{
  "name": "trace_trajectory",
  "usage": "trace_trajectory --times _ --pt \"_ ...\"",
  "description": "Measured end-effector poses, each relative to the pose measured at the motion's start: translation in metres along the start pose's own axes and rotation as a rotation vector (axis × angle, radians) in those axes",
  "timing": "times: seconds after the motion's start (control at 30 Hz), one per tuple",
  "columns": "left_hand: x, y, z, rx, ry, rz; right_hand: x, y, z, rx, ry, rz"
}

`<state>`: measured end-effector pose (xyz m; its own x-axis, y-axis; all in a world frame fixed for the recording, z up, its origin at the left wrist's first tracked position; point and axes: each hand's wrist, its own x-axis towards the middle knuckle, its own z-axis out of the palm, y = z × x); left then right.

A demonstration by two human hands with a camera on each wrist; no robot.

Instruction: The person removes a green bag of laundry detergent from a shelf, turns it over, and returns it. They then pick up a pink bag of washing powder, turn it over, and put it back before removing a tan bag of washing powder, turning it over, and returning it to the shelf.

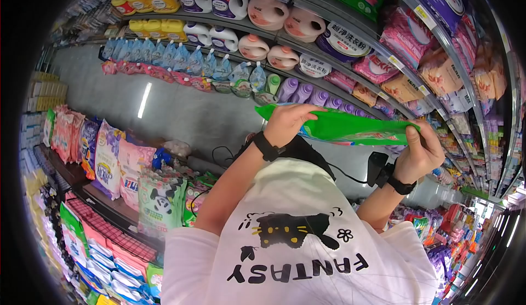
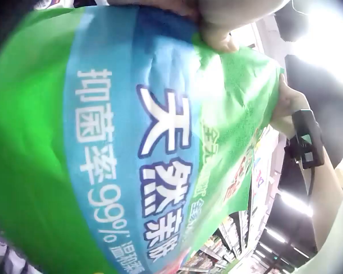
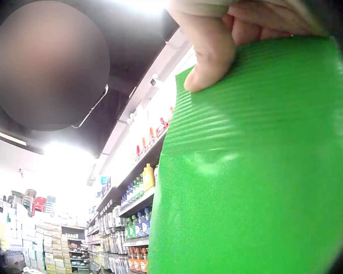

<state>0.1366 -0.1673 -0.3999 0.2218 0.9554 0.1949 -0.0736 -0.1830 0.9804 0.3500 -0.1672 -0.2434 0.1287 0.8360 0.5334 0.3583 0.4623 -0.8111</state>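
Note:
A flat green plastic bag [image 1: 356,127], seen nearly edge-on in the head view, is stretched between both hands in front of the chest. My left hand [image 1: 289,121] grips its left end, with the fingers over the top edge. At the other end my right hand [image 1: 421,154] pinches a corner, and in the right wrist view the thumb [image 3: 208,65] presses on the ribbed seal strip. The left wrist view shows the bag's printed face [image 2: 134,142], with a blue band and large white Chinese characters. Both wrists carry black straps with cameras.
Shelves ahead hold detergent bottles [image 1: 268,12], blue refill pouches [image 1: 164,53] and pink washing powder bags [image 1: 405,34]. At the left, a low shelf carries upright bags, including a panda-printed one [image 1: 159,201]. Grey floor [image 1: 181,108] shows between them. A black cable [image 1: 345,173] hangs near the right wrist.

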Motion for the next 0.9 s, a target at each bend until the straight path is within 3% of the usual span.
trace_trajectory --times 0.13,0.27,0.43,0.53,0.73,0.87,0.9 --pt "0.008 0.001 -0.015 0.208 -0.140 0.154 -0.003 0.009 -0.005 -0.012 0.040 0.015" --pt "0.006 0.027 -0.015 0.186 -0.071 0.205 -0.006 0.009 0.001 -0.068 0.011 0.030" --pt "0.017 0.051 0.013 0.145 -0.076 0.279 -0.009 0.005 0.019 -0.140 -0.197 -0.016" --pt "0.026 0.059 0.024 0.109 -0.078 0.255 -0.015 0.009 0.025 -0.193 -0.251 -0.006" --pt "0.026 0.052 0.033 0.325 0.156 0.058 -0.023 0.033 0.041 -0.317 -0.185 -0.092" --pt "0.023 0.050 0.010 0.328 0.218 -0.114 -0.013 0.059 0.006 -0.536 -0.237 -0.133" --pt "0.022 0.047 0.003 0.358 0.229 -0.068 -0.016 0.070 -0.005 -0.605 -0.309 -0.098"
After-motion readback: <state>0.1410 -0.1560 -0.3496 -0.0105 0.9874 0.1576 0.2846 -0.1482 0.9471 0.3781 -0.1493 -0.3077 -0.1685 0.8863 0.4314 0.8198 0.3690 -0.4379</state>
